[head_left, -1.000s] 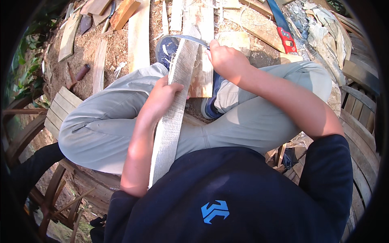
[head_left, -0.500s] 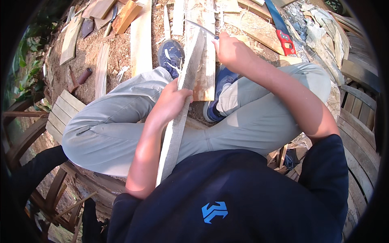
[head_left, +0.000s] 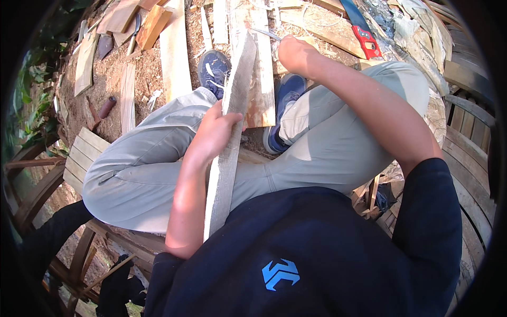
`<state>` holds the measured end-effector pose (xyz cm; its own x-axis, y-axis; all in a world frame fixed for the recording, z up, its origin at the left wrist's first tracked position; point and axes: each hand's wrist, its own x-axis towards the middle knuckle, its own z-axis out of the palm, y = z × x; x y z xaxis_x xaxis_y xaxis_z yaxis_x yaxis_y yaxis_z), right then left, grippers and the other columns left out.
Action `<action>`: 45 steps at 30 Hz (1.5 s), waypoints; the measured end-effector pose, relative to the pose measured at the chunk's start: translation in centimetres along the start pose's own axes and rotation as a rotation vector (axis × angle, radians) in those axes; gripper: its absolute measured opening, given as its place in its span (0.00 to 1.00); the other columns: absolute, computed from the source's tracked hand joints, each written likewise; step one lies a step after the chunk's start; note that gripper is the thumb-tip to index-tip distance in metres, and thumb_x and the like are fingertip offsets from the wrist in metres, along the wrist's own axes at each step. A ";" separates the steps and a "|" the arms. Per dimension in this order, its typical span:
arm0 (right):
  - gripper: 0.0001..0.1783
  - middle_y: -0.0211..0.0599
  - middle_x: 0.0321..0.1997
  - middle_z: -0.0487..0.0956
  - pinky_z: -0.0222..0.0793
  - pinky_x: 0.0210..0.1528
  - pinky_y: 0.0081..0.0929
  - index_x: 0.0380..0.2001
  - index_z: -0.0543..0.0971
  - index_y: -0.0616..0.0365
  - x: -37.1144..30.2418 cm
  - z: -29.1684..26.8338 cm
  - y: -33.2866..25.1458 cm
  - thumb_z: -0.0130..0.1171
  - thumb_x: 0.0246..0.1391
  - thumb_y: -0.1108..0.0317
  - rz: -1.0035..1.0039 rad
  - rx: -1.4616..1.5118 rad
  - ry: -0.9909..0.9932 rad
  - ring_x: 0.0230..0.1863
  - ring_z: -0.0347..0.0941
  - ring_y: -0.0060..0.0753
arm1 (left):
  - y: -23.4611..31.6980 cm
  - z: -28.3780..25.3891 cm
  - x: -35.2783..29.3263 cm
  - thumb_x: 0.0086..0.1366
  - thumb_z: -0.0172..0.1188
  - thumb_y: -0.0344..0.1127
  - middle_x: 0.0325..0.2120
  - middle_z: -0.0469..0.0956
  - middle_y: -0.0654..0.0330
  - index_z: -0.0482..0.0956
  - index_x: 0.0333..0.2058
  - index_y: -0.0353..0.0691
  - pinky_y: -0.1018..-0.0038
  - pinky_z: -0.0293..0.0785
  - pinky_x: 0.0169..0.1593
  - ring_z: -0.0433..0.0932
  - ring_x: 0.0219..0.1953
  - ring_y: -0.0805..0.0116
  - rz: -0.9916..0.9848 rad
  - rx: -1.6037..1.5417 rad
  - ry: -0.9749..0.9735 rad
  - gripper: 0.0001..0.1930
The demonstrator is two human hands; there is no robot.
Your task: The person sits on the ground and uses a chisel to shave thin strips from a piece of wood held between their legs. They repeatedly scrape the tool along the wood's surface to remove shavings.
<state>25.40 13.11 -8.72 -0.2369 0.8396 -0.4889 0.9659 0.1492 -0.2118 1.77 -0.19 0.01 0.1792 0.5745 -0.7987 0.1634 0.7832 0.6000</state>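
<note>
My left hand (head_left: pixel 214 129) is closed around the middle of a long, rough wooden strip (head_left: pixel 224 171). The strip slants from my lap and shirt up toward the far side, tapering at its far end. My right hand (head_left: pixel 297 55) is closed on a knife (head_left: pixel 268 35), its handle mostly hidden in my fist. The knife's thin blade points left, close to the strip's tapered tip; whether it touches the wood I cannot tell. Under that tip lies a flat board (head_left: pixel 264 100), running between my two shoes (head_left: pixel 214 68).
A handsaw with a red handle (head_left: pixel 366 43) rests at the far right. Loose boards (head_left: pixel 175 53), an orange-brown block (head_left: pixel 153 26) and a second knife (head_left: pixel 134 33) lie among shavings at the far left. A brown cylinder (head_left: pixel 107 107) is nearer. Slatted wood (head_left: pixel 470 174) curves along the right.
The view has shifted slightly. The knife's blade, which crossed past the strip's tip, now shows shorter and ends at the tip's right side. Both hands keep their grips.
</note>
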 end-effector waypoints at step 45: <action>0.21 0.66 0.36 0.81 0.74 0.47 0.54 0.44 0.66 0.68 -2.8 1.7 -2.0 0.42 0.71 0.55 0.045 0.251 0.010 0.42 0.79 0.68 | -0.1 -0.7 0.1 0.65 0.54 0.30 0.32 0.80 0.50 0.63 0.52 0.31 0.68 0.74 0.41 0.80 0.34 0.65 -0.007 -0.028 0.051 0.19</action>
<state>23.89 9.58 -8.42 -0.1915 0.8478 -0.4946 0.9190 -0.0221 -0.3937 1.07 -0.06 -0.16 0.1282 0.5796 -0.8048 0.1371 0.7933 0.5932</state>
